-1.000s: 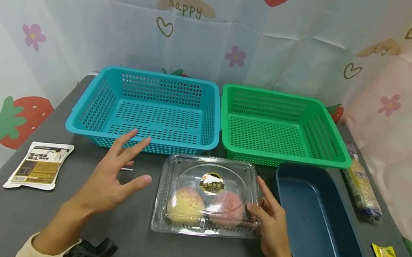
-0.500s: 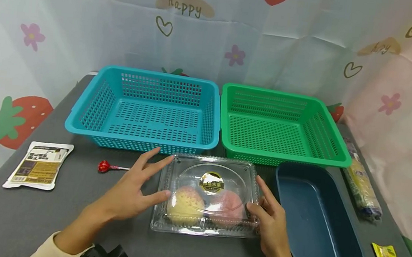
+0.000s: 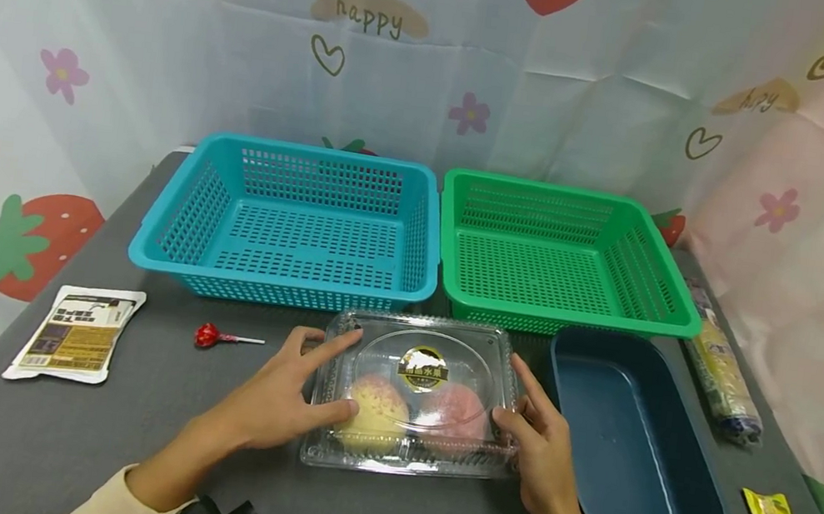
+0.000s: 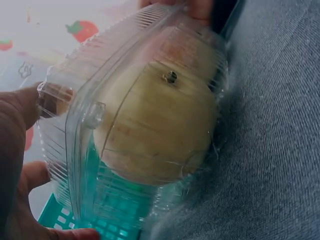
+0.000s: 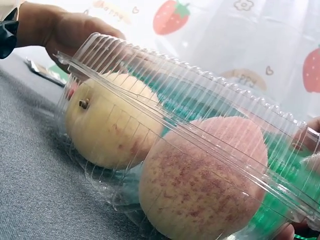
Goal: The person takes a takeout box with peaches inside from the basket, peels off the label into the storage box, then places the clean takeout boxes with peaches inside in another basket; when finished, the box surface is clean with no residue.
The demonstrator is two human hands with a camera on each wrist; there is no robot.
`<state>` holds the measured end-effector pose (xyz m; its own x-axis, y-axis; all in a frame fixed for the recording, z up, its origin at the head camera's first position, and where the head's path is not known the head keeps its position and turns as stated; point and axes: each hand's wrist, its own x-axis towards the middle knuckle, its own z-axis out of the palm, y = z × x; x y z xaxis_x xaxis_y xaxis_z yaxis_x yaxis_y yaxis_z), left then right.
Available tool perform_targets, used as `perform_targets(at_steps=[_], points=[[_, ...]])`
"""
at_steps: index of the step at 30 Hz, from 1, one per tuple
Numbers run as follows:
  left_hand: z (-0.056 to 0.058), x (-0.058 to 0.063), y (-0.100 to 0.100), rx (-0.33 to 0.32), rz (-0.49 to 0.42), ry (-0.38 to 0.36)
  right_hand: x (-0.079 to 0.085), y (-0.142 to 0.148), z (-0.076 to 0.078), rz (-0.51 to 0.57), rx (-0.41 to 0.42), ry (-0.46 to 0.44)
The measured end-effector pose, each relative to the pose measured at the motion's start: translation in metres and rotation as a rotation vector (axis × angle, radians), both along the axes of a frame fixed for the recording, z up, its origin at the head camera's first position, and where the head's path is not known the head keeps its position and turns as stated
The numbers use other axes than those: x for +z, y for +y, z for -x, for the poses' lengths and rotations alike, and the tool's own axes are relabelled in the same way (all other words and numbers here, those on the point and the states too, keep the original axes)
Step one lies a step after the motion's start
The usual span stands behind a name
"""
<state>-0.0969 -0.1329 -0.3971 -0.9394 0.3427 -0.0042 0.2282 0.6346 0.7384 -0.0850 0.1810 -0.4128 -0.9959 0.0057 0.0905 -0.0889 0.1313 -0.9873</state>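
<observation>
While the right hand (image 3: 545, 451) is gripping the fruit box (image 3: 415, 404), the left hand (image 3: 279, 402) is lying over its edge; fingers standing apart.

The clear box (image 3: 415, 395) is glossy plastic, ribbed at the sides; the yellow fruit (image 5: 112, 130) inside has matt skin. The table cover (image 3: 333, 508) is matt woven cloth. The far left basket (image 3: 316, 234) is perforated plastic, the right basin (image 3: 637, 444) smooth, shiny plastic.
</observation>
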Motion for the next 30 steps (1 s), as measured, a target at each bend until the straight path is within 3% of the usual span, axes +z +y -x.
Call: perform_targets(at_steps=[3,7,12,14,17,24,30], points=[[0.001,0.001,0.002,0.006,-0.001,-0.026,0.003,0.001,0.000,-0.073,-0.004,-0.019],[0.003,-0.002,0.003,-0.020,-0.095,-0.040,0.016,0.002,-0.001,-0.240,0.001,-0.080],[0.005,-0.008,0.000,-0.060,-0.239,-0.109,0.039,0.001,-0.005,-0.578,-0.005,-0.218],[0.006,-0.009,-0.002,-0.071,-0.277,-0.123,0.049,0.001,-0.007,-0.701,-0.003,-0.228],[0.006,-0.009,-0.003,-0.075,-0.307,-0.118,0.066,0.002,-0.007,-0.794,0.001,-0.158],[0.008,-0.008,-0.002,-0.060,-0.307,-0.117,0.092,-0.001,0.011,-0.780,0.103,0.091],[0.010,-0.003,-0.001,-0.075,-0.314,-0.149,0.103,-0.015,0.036,-0.837,0.228,0.139]])
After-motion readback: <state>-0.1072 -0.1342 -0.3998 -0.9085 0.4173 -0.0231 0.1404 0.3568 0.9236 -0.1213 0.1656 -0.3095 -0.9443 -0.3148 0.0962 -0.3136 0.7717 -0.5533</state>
